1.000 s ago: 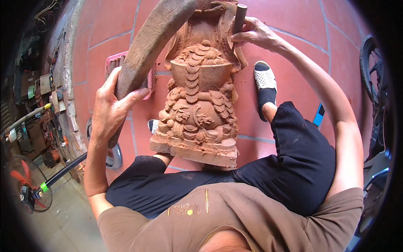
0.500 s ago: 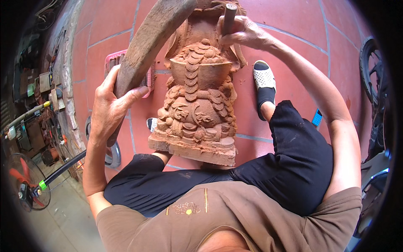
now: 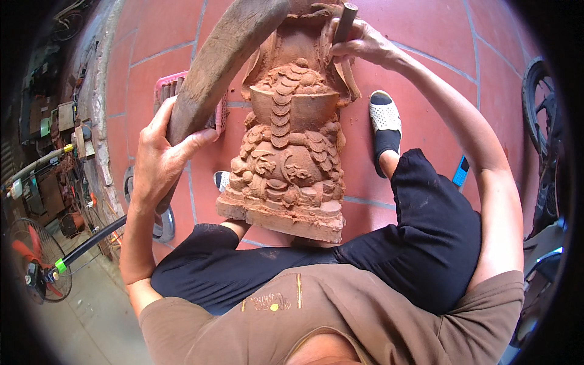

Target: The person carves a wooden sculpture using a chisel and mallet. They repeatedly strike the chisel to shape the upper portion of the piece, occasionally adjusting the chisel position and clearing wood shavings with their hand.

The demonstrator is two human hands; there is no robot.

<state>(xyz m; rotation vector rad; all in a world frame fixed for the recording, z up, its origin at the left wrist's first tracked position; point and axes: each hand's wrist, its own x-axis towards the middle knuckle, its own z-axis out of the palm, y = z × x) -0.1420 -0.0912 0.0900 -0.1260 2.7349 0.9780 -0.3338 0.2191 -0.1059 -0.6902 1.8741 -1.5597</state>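
A reddish-brown wood carving [image 3: 295, 112] lies on the floor between my legs. Rows of overlapping discs, a bowl shape and rounded figures stand out in relief on it, with wood dust in the hollows. My left hand [image 3: 165, 159] is wrapped round a long, curved wooden mallet [image 3: 226, 59], raised over the carving's left side. At the carving's upper right edge, my right hand [image 3: 371, 47] grips a chisel [image 3: 345, 23] by its round handle, which tilts to the right at the top. The chisel's blade end is hidden by my fingers and the carving.
A pink basket [image 3: 221, 115] with several tool handles stands left of the carving, partly behind the mallet. A blue phone [image 3: 460, 171] lies on the red tiles by my right knee. Wheels [image 3: 538, 103] stand far right; a fan [image 3: 38, 258] and clutter fill the left.
My right hand and the chisel have shifted a little to the right, and the handle leans more to the right. My left hand and the mallet have barely moved.
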